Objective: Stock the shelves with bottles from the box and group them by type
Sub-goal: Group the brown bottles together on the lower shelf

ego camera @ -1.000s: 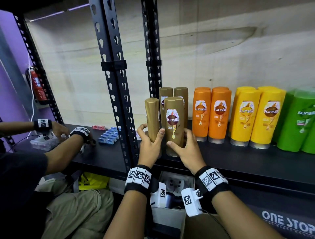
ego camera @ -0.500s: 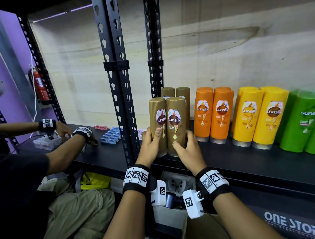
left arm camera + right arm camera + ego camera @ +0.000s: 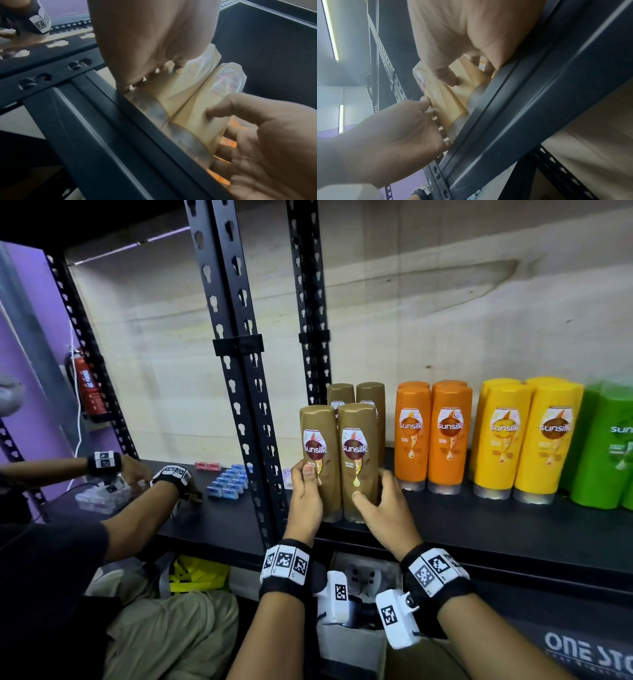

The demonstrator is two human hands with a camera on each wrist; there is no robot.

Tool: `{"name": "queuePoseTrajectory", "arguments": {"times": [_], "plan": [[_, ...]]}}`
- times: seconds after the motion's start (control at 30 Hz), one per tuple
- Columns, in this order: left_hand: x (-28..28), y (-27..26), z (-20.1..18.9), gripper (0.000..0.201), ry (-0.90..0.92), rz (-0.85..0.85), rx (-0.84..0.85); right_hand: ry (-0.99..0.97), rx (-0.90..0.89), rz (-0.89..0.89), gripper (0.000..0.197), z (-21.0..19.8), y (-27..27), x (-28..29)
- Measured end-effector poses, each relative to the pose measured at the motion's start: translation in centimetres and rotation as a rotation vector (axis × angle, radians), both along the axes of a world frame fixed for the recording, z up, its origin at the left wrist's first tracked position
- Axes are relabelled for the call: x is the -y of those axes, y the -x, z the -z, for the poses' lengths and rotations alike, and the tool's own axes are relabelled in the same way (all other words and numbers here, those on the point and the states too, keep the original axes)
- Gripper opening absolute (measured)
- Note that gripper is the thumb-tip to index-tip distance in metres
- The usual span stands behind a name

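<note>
Two brown Sunsilk bottles stand upright side by side at the front of the black shelf [image 3: 479, 529], labels facing me. My left hand [image 3: 302, 491] grips the left brown bottle [image 3: 318, 453], thumb on its front, fingers round its left side. My right hand [image 3: 378, 501] holds the right brown bottle [image 3: 358, 460] low down, thumb on the front. Two more brown bottles [image 3: 371, 397] stand right behind them. In the left wrist view both bottle bases [image 3: 188, 138] sit at the shelf edge, the right hand [image 3: 265, 135] beside them. The right wrist view has the left hand [image 3: 393, 128] against a bottle [image 3: 448, 97].
Right of the brown group stand orange bottles [image 3: 431, 436], yellow bottles [image 3: 527, 440] and green bottles [image 3: 606, 446]. A black slotted upright [image 3: 239, 371] rises just left of my hands. Another person's arm [image 3: 137, 508] works by small blue packets [image 3: 229, 482]. A box [image 3: 352, 642] sits below.
The left brown bottle was turned so its label faces front and brought in tight beside the right one. Both hands slid lower on the bottles.
</note>
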State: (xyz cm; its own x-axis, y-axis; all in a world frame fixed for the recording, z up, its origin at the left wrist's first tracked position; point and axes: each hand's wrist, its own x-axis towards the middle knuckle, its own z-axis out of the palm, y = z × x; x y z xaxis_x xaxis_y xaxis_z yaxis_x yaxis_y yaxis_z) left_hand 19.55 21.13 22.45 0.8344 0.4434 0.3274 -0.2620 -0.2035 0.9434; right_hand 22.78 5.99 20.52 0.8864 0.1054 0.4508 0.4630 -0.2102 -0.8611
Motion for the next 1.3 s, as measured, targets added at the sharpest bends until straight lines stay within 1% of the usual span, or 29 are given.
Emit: {"name": "queuePoseTrajectory", "arguments": {"times": [0.17,0.23,0.3,0.4,0.47,0.53,0.63,0.77,0.83,0.97,1.1,1.2,1.3], "plan": [[0.5,0.0,-0.1,0.039,0.000,-0.022,0.017,0.010,0.019,0.008,0.049,-0.2,0.2,-0.1],[0.4,0.0,-0.2,0.042,-0.006,-0.026,0.014,0.015,0.034,0.016,0.049,-0.2,0.4,0.0],[0.3,0.2,-0.2,0.046,-0.016,-0.021,-0.003,0.015,0.046,0.011,0.054,-0.3,0.6,0.0],[0.3,0.6,-0.6,0.044,-0.069,-0.009,0.034,-0.036,0.030,-0.044,0.066,-0.9,1.1,-0.1],[0.0,0.8,-1.1,0.046,-0.143,-0.006,0.074,-0.092,0.051,-0.060,0.066,-1.6,1.5,-0.3],[-0.6,1.0,-1.6,0.056,-0.235,-0.014,0.080,-0.092,0.097,-0.029,0.067,-2.3,1.6,-0.3],[-1.4,1.4,-2.4,0.069,-0.345,-0.031,0.061,-0.029,0.182,0.053,0.072,-3.4,1.6,-0.1],[-1.5,1.6,-3.1,0.085,-0.429,-0.060,0.032,0.083,0.281,0.119,0.077,-5.3,1.9,0.2],[-1.4,1.6,-3.5,0.088,-0.451,-0.071,0.016,0.130,0.285,0.130,0.080,-6.1,1.9,0.3],[-1.3,1.5,-4.0,0.088,-0.470,-0.089,0.033,0.199,0.228,0.127,0.082,-7.0,1.8,0.4],[-1.1,1.2,-4.1,0.085,-0.496,-0.095,-0.011,0.214,0.226,0.138,0.079,-7.1,1.9,0.5],[-0.8,0.9,-4.0,0.078,-0.527,-0.127,-0.018,0.213,0.224,0.144,0.078,-7.0,1.9,0.4],[-0.4,0.2,-4.0,0.073,-0.497,-0.145,0.000,0.223,0.221,0.156,0.078,-6.9,1.7,0.1]]}}
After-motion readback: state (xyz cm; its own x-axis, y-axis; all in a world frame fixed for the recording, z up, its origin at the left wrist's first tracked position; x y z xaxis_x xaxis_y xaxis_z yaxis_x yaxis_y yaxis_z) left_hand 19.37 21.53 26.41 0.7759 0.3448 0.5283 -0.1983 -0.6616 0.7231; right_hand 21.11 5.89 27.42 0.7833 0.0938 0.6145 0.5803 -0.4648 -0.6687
